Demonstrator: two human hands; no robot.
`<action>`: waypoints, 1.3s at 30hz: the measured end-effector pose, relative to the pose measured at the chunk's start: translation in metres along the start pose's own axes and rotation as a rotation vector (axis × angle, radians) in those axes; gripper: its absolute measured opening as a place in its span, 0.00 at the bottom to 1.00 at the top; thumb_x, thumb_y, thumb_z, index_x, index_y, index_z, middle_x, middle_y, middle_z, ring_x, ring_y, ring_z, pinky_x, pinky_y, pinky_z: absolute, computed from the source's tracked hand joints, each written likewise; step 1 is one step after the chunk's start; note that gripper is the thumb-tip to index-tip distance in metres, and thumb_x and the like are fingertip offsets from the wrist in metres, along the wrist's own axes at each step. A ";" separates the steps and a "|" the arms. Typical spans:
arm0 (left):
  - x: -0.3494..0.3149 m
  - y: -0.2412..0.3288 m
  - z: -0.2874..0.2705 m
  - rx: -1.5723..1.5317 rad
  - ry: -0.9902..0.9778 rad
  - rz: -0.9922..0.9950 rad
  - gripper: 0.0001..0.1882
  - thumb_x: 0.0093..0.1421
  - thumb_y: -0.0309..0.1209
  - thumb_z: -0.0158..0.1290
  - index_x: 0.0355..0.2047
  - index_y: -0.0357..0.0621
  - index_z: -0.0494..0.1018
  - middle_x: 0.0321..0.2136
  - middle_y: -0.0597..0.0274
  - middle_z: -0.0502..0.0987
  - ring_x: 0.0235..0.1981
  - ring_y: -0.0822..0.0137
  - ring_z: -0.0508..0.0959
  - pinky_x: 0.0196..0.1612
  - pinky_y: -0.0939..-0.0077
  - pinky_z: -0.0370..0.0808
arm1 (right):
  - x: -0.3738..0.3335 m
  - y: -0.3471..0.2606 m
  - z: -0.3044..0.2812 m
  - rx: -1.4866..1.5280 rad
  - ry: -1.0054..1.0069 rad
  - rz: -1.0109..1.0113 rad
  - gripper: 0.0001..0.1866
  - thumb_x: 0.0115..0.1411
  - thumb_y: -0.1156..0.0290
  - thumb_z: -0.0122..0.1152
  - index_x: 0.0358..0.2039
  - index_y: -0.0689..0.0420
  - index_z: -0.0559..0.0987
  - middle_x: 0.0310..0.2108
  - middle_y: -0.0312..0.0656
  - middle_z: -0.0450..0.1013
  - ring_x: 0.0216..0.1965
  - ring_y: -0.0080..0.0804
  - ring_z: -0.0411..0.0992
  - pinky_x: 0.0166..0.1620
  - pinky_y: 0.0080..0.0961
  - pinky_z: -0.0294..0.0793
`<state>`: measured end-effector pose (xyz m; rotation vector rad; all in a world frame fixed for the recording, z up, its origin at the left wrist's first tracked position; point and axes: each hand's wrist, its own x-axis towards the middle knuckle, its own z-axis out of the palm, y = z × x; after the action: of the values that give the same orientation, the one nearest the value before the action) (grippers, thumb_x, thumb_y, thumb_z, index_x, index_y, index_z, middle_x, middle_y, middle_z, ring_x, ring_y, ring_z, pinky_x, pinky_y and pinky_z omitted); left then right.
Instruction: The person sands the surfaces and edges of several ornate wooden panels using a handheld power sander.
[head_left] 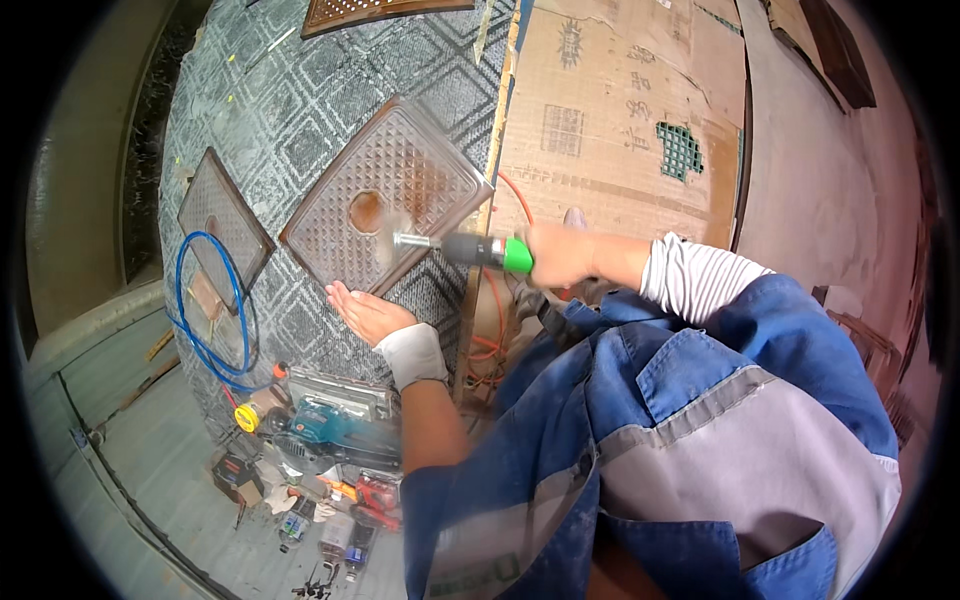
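Observation:
A brown wooden panel (pixel 430 150) with a raised grid of small studs and a round patch in its middle lies on the patterned grey carpet. My right hand (pixel 560 255) is wrapped round a green and black power drill (pixel 475 249). From its chuck, a metal shank reaches over the panel and ends in a blurred round head (pixel 390 240), beside the round patch. My left hand (pixel 370 312) rests at the panel's near edge with its fingers stretched out. Whether the head touches the wood I cannot tell.
A smaller studded panel (pixel 225 215) lies left, beside a coiled blue hose (pixel 182 290). Another panel (pixel 385 14) lies at the far edge. A teal power tool (pixel 340 432) and several bottles (pixel 335 540) stand near left. Cardboard (pixel 620 60) lies right; an orange cord (pixel 497 310) hangs below the carpeted surface.

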<state>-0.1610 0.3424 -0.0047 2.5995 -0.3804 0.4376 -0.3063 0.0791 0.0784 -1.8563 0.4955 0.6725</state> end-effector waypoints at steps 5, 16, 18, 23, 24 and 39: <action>-0.001 0.000 0.004 0.000 0.029 -0.016 0.22 0.75 0.30 0.36 0.60 0.27 0.67 0.62 0.40 0.69 0.67 0.45 0.64 0.70 0.52 0.60 | 0.008 -0.005 -0.012 -0.008 0.190 0.114 0.15 0.48 0.71 0.65 0.37 0.63 0.78 0.30 0.55 0.79 0.35 0.46 0.81 0.38 0.42 0.77; -0.001 -0.001 0.006 0.042 0.050 0.023 0.21 0.75 0.31 0.35 0.59 0.28 0.67 0.61 0.41 0.70 0.66 0.45 0.66 0.69 0.53 0.62 | 0.016 -0.008 -0.010 -0.065 0.267 0.056 0.12 0.49 0.75 0.58 0.35 0.64 0.80 0.22 0.51 0.78 0.24 0.40 0.80 0.30 0.38 0.78; 0.000 0.002 0.005 0.040 0.040 -0.016 0.21 0.75 0.31 0.35 0.59 0.28 0.67 0.61 0.41 0.70 0.66 0.45 0.66 0.69 0.53 0.63 | 0.012 -0.007 -0.010 -0.117 0.058 0.101 0.12 0.49 0.76 0.57 0.35 0.64 0.80 0.27 0.53 0.79 0.32 0.42 0.81 0.37 0.39 0.79; 0.001 0.009 0.001 0.101 -0.084 -0.088 0.26 0.75 0.37 0.34 0.67 0.35 0.61 0.68 0.47 0.62 0.71 0.50 0.58 0.72 0.55 0.55 | -0.002 -0.005 -0.009 -0.030 0.039 0.041 0.14 0.48 0.76 0.58 0.37 0.65 0.80 0.27 0.54 0.79 0.32 0.44 0.80 0.38 0.39 0.79; 0.000 0.011 0.000 0.148 -0.115 -0.099 0.26 0.75 0.37 0.35 0.67 0.36 0.61 0.69 0.48 0.61 0.71 0.51 0.58 0.72 0.55 0.55 | -0.001 -0.003 -0.013 0.033 0.068 0.070 0.14 0.48 0.76 0.59 0.38 0.65 0.79 0.27 0.54 0.78 0.32 0.44 0.80 0.37 0.39 0.79; -0.001 0.008 0.005 0.210 -0.084 -0.067 0.26 0.74 0.37 0.36 0.68 0.38 0.61 0.69 0.49 0.61 0.71 0.51 0.59 0.72 0.54 0.55 | 0.009 0.014 -0.039 0.076 0.108 0.149 0.14 0.46 0.71 0.66 0.34 0.64 0.79 0.24 0.52 0.78 0.31 0.48 0.80 0.38 0.40 0.79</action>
<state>-0.1634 0.3329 -0.0061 2.8319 -0.2873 0.3629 -0.2996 0.0372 0.0738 -1.8031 0.7262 0.6451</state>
